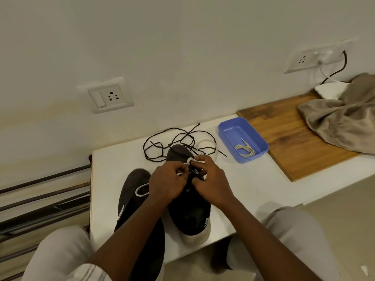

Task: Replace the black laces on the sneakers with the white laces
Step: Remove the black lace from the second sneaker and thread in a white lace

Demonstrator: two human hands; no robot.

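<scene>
Two black sneakers stand side by side on a white table (253,179), toes away from me. The left sneaker (134,201) lies partly under my left forearm. Over the right sneaker (190,211), my left hand (168,183) and my right hand (209,179) meet at the eyelets, both pinching a white lace (142,189); one loop of it hangs to the left and another arcs behind toward the toe. Loose black laces (162,145) lie tangled on the table beyond the shoes. A second white lace (245,150) is coiled in a blue tray (229,134).
A wooden board (288,136) lies right of the tray with a crumpled beige cloth (341,122) on it. Wall sockets sit behind (110,96). A dark metal rack (40,199) runs along the left. My knees flank the table's near edge.
</scene>
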